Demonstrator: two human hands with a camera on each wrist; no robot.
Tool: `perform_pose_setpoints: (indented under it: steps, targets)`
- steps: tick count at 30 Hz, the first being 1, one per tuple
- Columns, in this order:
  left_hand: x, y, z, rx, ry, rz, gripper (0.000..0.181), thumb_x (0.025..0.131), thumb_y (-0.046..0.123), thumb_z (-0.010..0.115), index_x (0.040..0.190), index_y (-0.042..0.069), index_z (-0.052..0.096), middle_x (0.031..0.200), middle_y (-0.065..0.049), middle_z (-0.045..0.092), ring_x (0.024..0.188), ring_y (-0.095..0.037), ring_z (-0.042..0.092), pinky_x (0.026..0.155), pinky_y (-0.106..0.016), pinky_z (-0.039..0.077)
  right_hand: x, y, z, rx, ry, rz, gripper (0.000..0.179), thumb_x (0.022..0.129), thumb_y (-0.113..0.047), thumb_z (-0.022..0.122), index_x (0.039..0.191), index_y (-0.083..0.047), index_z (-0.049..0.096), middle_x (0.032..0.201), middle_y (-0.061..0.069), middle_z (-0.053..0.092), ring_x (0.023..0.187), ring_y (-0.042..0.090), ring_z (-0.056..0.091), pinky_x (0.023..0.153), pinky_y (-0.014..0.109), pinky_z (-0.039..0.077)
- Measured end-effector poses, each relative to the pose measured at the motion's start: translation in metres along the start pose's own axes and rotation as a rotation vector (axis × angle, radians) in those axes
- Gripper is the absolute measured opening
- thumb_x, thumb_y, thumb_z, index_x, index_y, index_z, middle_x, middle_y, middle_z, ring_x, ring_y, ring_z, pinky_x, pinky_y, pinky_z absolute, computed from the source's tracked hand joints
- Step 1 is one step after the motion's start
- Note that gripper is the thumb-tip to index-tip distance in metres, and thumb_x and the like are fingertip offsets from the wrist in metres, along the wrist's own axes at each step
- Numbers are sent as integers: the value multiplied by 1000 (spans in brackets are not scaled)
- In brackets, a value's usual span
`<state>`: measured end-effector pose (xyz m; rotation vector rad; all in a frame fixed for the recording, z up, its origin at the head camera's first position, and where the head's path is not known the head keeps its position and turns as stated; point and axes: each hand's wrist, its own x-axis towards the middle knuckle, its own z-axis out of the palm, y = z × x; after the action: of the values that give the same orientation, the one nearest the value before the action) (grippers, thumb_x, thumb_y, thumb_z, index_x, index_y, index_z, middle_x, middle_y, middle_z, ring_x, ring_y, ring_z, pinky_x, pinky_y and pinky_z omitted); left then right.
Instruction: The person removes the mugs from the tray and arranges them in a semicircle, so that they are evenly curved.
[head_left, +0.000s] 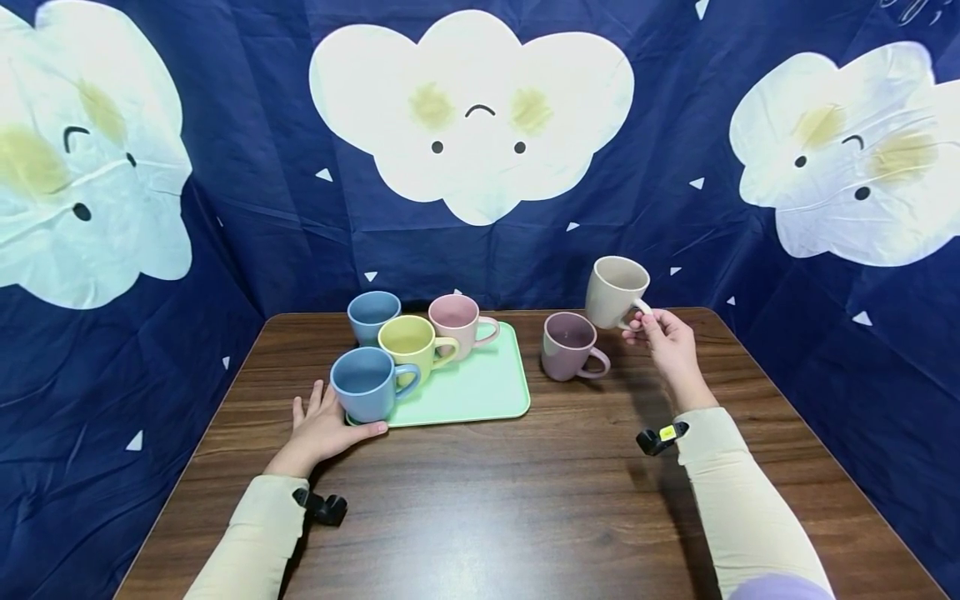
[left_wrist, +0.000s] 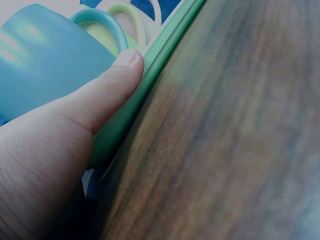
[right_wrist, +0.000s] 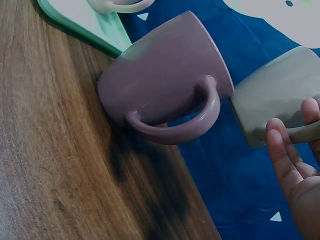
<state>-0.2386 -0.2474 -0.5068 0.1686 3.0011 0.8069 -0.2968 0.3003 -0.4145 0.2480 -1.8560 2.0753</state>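
My right hand (head_left: 670, 346) grips a beige mug (head_left: 613, 293) by its handle, and the mug hangs above the table's back edge. Just left of it, a purple mug (head_left: 564, 357) stands upright on the table, untouched. My left hand (head_left: 321, 433) lies at the front left corner of a mint-green tray (head_left: 480, 392), fingers extended beside the front blue mug (head_left: 365, 396). In the left wrist view the straight thumb (left_wrist: 107, 90) lies along the tray's rim beside that mug. The other left fingers are partly hidden behind it.
Also crowded at the tray's left and back are a yellow mug (head_left: 422, 360), a pink mug (head_left: 459, 333) and a second blue mug (head_left: 366, 330); whether that last one sits on the tray is hidden. A dark blue curtain (head_left: 480, 258) hangs behind the wooden table (head_left: 480, 500).
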Motion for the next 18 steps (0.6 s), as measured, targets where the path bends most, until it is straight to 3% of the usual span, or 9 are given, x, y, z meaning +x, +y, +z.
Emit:
perform_pose_setpoints:
  steps: [5, 10, 18]
  targets:
    - [0, -2, 2, -5, 13, 6, 128, 74, 77, 71, 161, 3, 14, 166, -26, 10, 149, -56, -3, 107, -77, -13, -1, 7, -1, 13, 15, 38, 18, 105, -11, 53, 102, 5, 59, 82, 1, 71, 71, 12, 73, 71, 27, 60]
    - [3, -9, 6, -4, 11, 6, 134, 70, 84, 67, 161, 2, 13, 166, -26, 9, 149, -55, -5, 107, -76, -15, -2, 19, -1, -13, 40, 51, 17, 106, -11, 51, 102, 3, 60, 83, 1, 71, 72, 11, 73, 71, 27, 60]
    - [2, -4, 4, -9, 6, -7, 132, 72, 82, 68, 162, 3, 13, 166, -25, 9, 149, -55, -5, 108, -76, -15, -7, 36, -1, -34, 66, 96, 28, 106, -9, 50, 110, 18, 53, 85, 1, 70, 72, 10, 71, 72, 25, 59]
